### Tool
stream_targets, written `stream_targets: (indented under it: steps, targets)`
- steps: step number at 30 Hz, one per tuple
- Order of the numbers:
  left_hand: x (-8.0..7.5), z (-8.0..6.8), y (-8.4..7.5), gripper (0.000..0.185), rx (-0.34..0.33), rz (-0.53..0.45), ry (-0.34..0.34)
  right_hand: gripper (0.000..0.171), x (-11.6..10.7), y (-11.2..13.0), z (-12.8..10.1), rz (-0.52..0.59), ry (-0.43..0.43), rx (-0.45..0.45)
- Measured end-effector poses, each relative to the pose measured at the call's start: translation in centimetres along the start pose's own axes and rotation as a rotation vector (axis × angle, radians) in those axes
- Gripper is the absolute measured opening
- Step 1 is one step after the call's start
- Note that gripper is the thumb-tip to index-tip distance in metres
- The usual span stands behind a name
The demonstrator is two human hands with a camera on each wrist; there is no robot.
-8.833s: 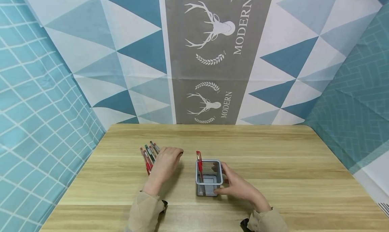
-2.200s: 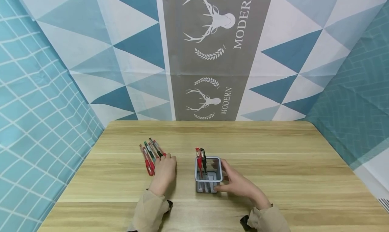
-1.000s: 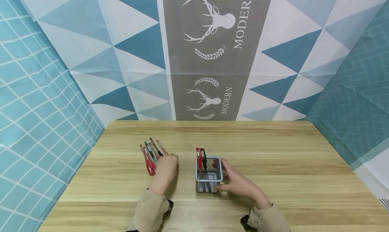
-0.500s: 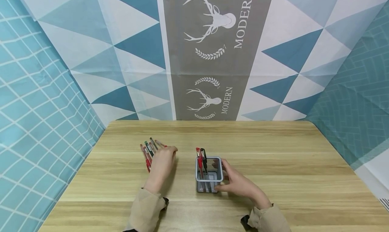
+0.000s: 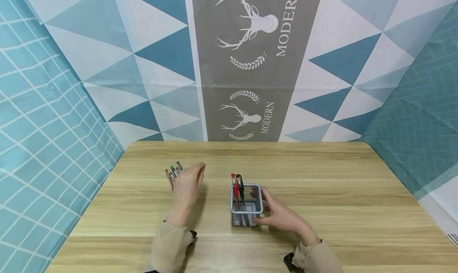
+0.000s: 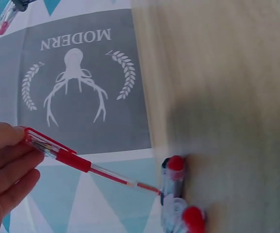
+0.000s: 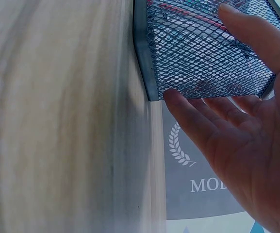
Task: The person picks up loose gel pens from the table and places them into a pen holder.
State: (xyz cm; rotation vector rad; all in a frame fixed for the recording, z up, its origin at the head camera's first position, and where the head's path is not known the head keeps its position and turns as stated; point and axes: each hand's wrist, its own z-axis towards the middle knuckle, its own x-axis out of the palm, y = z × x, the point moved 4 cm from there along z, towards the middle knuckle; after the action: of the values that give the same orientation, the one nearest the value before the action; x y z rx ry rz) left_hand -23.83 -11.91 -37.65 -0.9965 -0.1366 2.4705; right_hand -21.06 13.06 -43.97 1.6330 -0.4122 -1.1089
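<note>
In the left wrist view, my left hand [image 6: 6, 179] pinches a red gel pen [image 6: 74, 159] at its capped end, between thumb and fingers. The pen slants, its other end overlapping the loose pens [image 6: 176, 182] in this view. From the head, my left hand [image 5: 187, 184] is over the pens' right side and hides part of them. My right hand [image 5: 277, 214] grips the right side of a square grey mesh pen holder [image 5: 246, 219], thumb and fingers spread around it. Inside lean a red pen [image 5: 235, 189] and a black pen [image 5: 240, 187], caps up.
Several loose pens [image 5: 169, 175] with red, green and dark ends lie side by side at the left of the wooden table [image 5: 315, 177]. A patterned cloth [image 5: 168, 66] hangs behind the table's back edge.
A black pen has joined the red one in the holder. My left hand has picked a red pen from the row and moved away from me with it. My right hand has stayed on the holder.
</note>
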Motion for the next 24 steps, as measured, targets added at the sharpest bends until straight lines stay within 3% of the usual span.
stream_targets:
  steps: [13,24]
  targets:
    - [-2.4,0.9,-1.5,0.014,0.067,-0.027,-0.14,0.09,0.0,0.1,0.0,-0.009,-0.004,0.012]
    - [-4.5,1.3,-3.3,0.015,0.078,-0.145,-0.237,0.088,-0.1,0.1,0.0,0.004,0.005,0.011]
